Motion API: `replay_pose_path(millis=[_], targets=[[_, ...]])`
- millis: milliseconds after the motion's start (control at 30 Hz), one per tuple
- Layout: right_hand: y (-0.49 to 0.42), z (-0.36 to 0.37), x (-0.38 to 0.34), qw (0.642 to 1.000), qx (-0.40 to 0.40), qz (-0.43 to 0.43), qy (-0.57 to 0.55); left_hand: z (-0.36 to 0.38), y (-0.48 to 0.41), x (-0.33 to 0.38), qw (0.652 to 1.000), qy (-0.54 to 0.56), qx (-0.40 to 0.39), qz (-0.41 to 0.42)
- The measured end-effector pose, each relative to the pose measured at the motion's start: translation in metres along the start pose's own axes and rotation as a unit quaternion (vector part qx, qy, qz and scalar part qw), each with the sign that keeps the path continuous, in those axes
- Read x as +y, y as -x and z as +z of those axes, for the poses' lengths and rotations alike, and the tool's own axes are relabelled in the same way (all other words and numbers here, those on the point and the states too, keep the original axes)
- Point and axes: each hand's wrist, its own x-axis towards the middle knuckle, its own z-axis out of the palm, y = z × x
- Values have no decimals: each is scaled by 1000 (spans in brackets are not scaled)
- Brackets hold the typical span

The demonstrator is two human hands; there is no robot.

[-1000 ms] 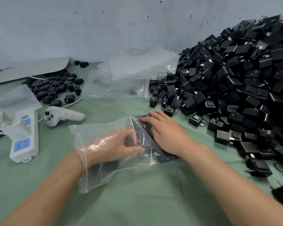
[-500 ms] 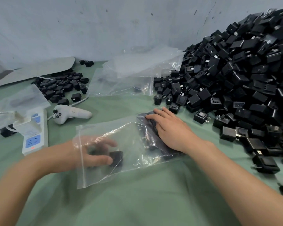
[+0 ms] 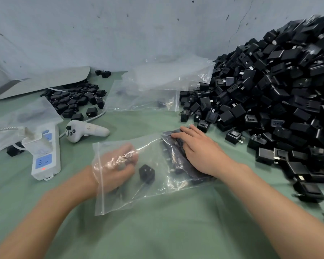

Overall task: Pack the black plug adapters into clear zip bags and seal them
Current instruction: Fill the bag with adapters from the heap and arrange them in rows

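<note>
A clear zip bag (image 3: 157, 191) lies flat on the green cloth in front of me, its mouth towards the left. My left hand (image 3: 116, 165) is inside the bag, blurred behind the glare of the plastic, with loosely curled fingers. One black adapter (image 3: 146, 173) lies loose in the bag just right of its fingertips. My right hand (image 3: 198, 150) rests flat on top of the bag's far right end and presses on a row of adapters (image 3: 178, 161) inside. A big heap of black plug adapters (image 3: 273, 94) fills the right side.
Spare clear bags (image 3: 148, 94) lie at the back centre. A smaller pile of adapters (image 3: 75, 100) sits at the back left by a grey sheet. A white power strip (image 3: 45, 157) and a white handheld controller (image 3: 84, 130) lie to the left. Stray adapters (image 3: 269, 156) edge the heap.
My left hand carried an adapter into the bag, then drew back towards the bag's mouth; the adapter now lies loose in the middle. The right hand stayed pressed on the bag.
</note>
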Motion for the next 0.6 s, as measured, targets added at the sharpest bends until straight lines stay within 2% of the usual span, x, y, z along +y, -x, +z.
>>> replay_pose_path(millis=[67, 167, 233, 367, 600], targets=[[0, 0, 0, 1000, -1, 1, -1, -1, 2, 0, 999, 47, 9, 3], [0, 1, 1, 1000, -1, -1, 1, 5, 0, 2, 986, 106, -118, -50], [0, 1, 2, 1000, -1, -2, 2, 10, -1, 1, 981, 121, -146, -38], [0, 0, 1, 1000, -2, -2, 1, 6, 0, 1, 987, 136, -88, 2], [1, -2, 0, 1000, -7, 1, -3, 3, 6, -5, 993, 75, -92, -17]])
